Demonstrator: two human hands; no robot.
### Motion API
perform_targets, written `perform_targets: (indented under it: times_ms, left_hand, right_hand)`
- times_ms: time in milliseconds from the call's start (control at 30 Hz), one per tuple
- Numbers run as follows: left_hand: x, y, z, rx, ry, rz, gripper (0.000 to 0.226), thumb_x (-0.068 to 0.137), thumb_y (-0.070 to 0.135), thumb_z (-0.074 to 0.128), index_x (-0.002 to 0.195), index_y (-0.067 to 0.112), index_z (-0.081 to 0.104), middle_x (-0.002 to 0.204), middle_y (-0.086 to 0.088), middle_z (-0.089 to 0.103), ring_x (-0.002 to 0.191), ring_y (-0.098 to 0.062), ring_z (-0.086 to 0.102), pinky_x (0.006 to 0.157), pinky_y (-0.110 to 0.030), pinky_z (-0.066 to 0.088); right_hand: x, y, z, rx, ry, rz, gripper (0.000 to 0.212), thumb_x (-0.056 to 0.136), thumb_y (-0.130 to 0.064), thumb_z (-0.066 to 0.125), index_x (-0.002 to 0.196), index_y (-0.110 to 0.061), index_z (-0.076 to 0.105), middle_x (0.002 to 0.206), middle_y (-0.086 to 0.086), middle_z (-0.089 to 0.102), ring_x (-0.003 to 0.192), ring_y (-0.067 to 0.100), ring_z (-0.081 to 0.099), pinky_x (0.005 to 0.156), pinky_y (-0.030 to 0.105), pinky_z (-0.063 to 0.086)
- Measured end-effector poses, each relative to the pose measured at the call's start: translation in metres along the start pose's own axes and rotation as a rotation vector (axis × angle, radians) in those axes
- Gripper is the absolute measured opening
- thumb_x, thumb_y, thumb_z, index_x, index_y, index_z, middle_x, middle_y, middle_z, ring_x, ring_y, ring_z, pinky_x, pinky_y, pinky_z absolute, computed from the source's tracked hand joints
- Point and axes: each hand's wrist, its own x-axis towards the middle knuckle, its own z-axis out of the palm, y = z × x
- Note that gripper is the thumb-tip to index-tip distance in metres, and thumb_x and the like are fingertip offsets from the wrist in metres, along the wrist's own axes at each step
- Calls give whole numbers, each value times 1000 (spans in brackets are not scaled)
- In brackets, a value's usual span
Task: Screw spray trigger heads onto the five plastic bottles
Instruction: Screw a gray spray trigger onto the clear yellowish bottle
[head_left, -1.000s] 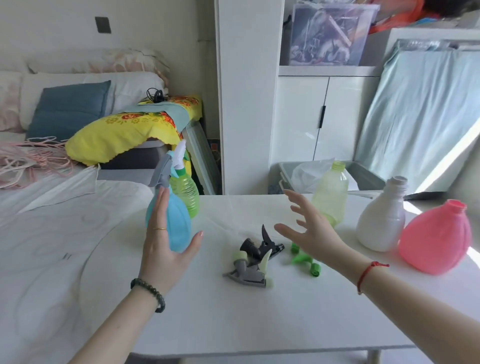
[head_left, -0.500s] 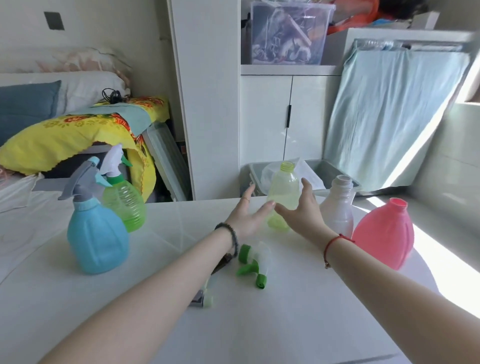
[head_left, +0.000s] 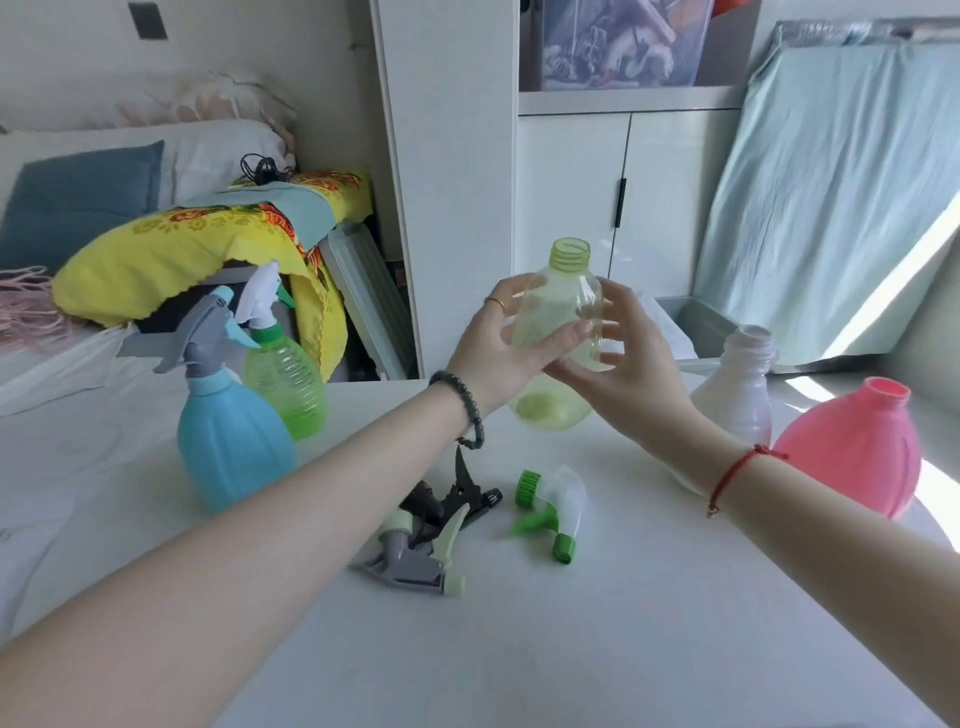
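I have the pale yellow-green bottle (head_left: 563, 317) lifted off the white table (head_left: 623, 623), held between my two hands at about twelve o'clock from the middle of the tabletop. My left hand (head_left: 498, 348) wraps it from the nine o'clock side, thumb across the front, and my right hand (head_left: 623, 374) cups it from three o'clock with fingers spread around the body; both are closed on it. Its threaded neck is bare and points up, tilted slightly away from me. Below the hands, toward six o'clock, three loose heads lie on the table: a green-and-white trigger head (head_left: 553, 512), a black trigger head (head_left: 457, 499) just beside it, and a grey trigger head (head_left: 410, 561) that seems to touch the black one, though the overlap is hard to read. At nine o'clock stand the blue bottle (head_left: 231, 441) and the green ribbed bottle (head_left: 285, 379), each already capped with a sprayer. At three o'clock the white bottle (head_left: 737, 395) and the pink bottle (head_left: 852, 452) stand open-necked, close together.
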Motion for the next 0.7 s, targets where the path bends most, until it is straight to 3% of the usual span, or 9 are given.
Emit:
perform_targets:
  times_ms: [100,167,267,400,567,700]
  left_hand:
    - [-36,13,-43,-13,45,12,51,64,42,74,107,38,48,118,2,57,113,-11,55,91,-27,47]
    - [-61,14,-72,-28,115,-6,50,63,42,73,106,38,50,116,2,59,115,-11,54,96,-29,45]
    - [-98,10,-108,-33,222,-69,57,61,43,77,110,34,48,112,7,59,116,-15,54,97,-31,42]
    - [-135,1,-134,8,292,-133,56,53,44,69,104,37,48,110,10,59,117,-16,52,99,-33,41]
    - [-157,-14,-143,-2,335,-165,40,69,25,72,99,39,48,108,7,58,113,-16,54,105,-43,39]
    - [-166,-29,-138,-19,325,-194,45,62,35,72,100,41,48,110,8,57,112,-15,53,106,-44,38]
  right_hand:
    - [-20,-32,9,14,-194,-48,76,66,-49,69,131,-30,35,117,-10,55,105,2,54,83,15,45]
    - [-39,-38,18,-11,-318,-10,78,68,-51,66,135,-32,30,123,-10,51,111,5,50,90,19,43]
    - [-76,-28,42,-305,-551,36,66,77,-38,66,135,-29,33,133,-3,48,121,15,45,100,30,38]
    - [-117,-21,79,-556,-828,-88,61,80,-38,60,134,-29,34,130,2,46,121,22,39,101,33,35]
    - [-116,-15,93,-853,-718,-294,47,88,-32,47,133,-24,34,124,2,49,118,22,39,106,32,22]
    - [-108,-13,75,-714,-700,-379,40,89,-28,40,129,-26,38,115,2,50,107,22,45,96,23,23]
